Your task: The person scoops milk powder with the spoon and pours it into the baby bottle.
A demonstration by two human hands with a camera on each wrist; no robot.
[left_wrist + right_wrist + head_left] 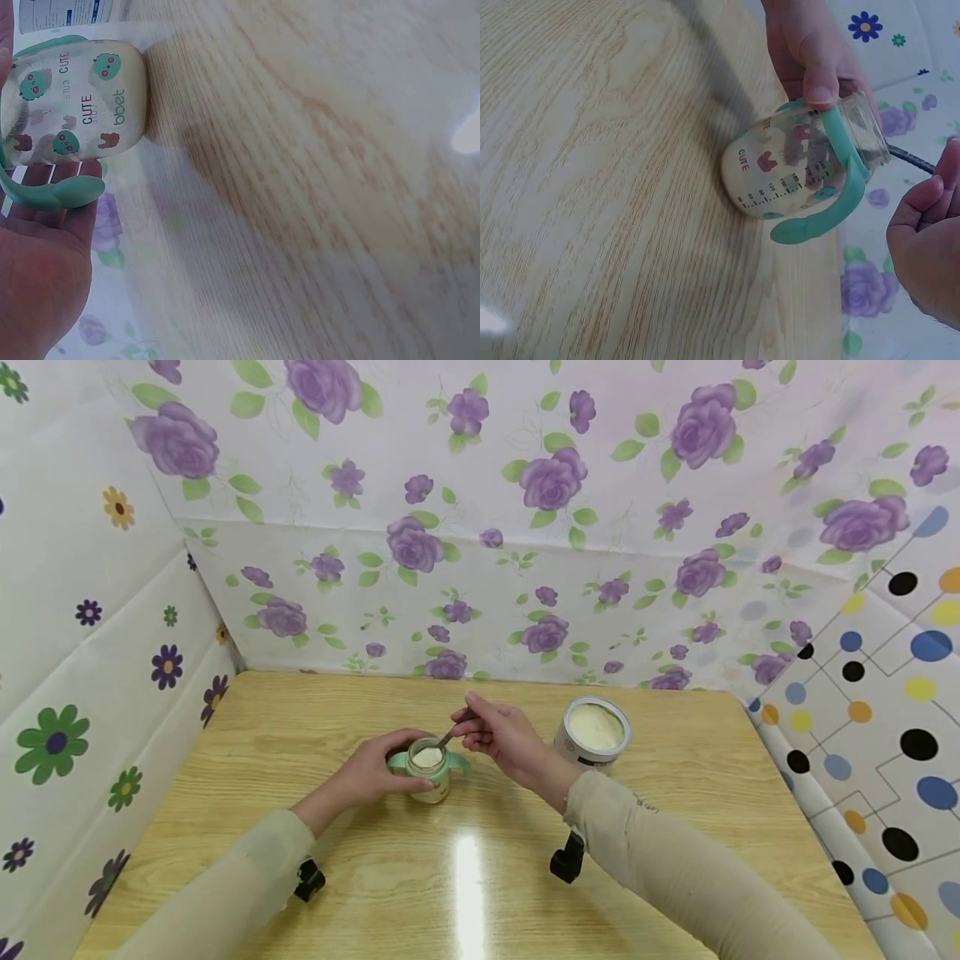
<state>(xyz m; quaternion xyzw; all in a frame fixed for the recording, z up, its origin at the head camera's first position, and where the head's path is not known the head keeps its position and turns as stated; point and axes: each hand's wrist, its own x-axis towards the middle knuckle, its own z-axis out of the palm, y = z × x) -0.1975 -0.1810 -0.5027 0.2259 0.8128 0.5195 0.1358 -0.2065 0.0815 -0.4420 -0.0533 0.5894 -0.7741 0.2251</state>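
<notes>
A clear baby bottle point(429, 777) with green handles and printed "CUTE" pictures stands uncapped on the table, pale powder inside. My left hand point(372, 768) grips it from the left, fingers behind and thumb across the front; in the right wrist view the thumb point(821, 86) presses near the neck. My right hand point(504, 739) pinches a dark-handled spoon point(455, 727) that slants down into the bottle's mouth. The spoon's bowl is hidden at the powder. In the left wrist view the bottle point(82, 101) shows its printed side.
Behind my right wrist stands an open can point(594, 732) of pale powder. The wooden table point(360, 893) meets flowered wall sheets point(480, 568) at the back and patterned sheets on both sides. Light glares off the table's front.
</notes>
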